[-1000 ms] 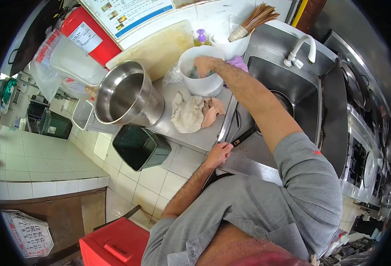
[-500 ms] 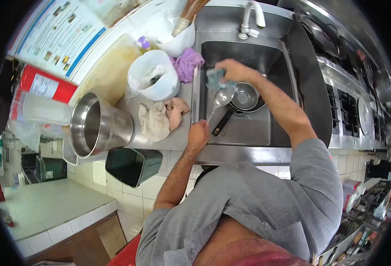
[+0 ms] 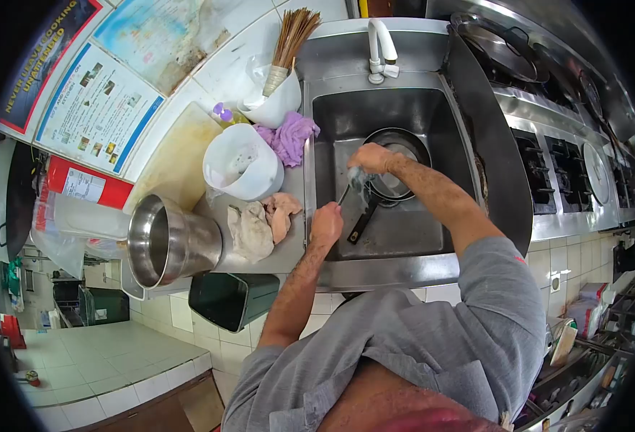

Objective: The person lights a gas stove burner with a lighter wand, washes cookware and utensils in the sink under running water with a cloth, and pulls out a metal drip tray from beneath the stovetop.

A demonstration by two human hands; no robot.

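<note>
My left hand [image 3: 326,222] is closed round the handle of a metal ladle [image 3: 344,194] at the sink's left edge. The ladle's bowl is hidden behind a wet, grey-green scrubbing pad [image 3: 361,178]. That pad is pinched in my right hand [image 3: 372,158], pressed against the ladle. Below and right of this hand, a black frying pan [image 3: 422,147] lies in the metal sink [image 3: 422,237], its dark handle [image 3: 361,225] pointing towards me. A small round metal vessel [image 3: 392,189] rests at the pan, partly covered by my right forearm.
Left of the sink stand a white tub [image 3: 240,173] with suds, a purple cloth [image 3: 292,140], pale rags [image 3: 251,232] and a tall steel pot [image 3: 166,241]. A straw brush [image 3: 292,39] leans in a white container [image 3: 278,101]. The tap [image 3: 379,54] is behind; a stove [image 3: 566,169] is right.
My right hand has drawn the scrubbing pad down from the ladle's bowl area towards its handle. The camera view has shifted. The ladle's bowl, visible before, is now covered.
</note>
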